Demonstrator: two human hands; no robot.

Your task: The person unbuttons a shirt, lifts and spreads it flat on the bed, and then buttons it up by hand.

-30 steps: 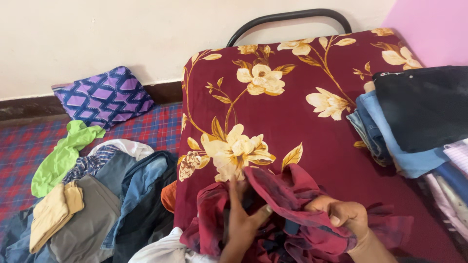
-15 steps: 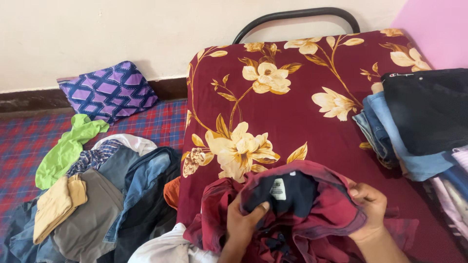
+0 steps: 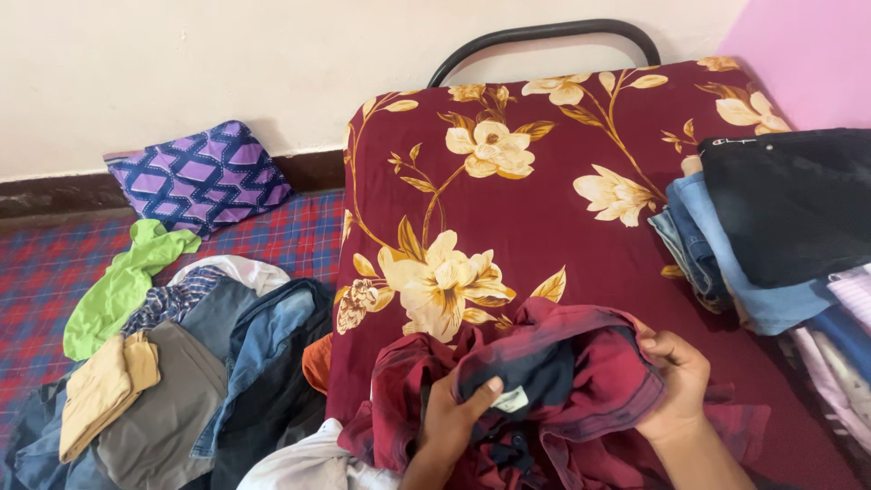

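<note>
We hold maroon shirt (image 3: 581, 381) at near edge of bed (image 3: 544, 227). Left hand (image 3: 449, 413) grip pinches dark inner collar; right hand (image 3: 676, 377) grip closed on fabric edge. Since half-second ago: collar label turned lower, bundle gathered tighter, handling continues.

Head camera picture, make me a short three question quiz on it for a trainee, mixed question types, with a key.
1. True or false: both hands grip the maroon shirt.
2. What lies on the floor left of the bed? A) loose heap of clothes B) a row of shoes C) a stack of books
3. Fill in: the folded clothes stack sits at the bed's ___ edge.

Key: 1 true: left hand and right hand both clutch it. 2 A: the heap of clothes. 3 right, on the floral bedsheet.
</note>
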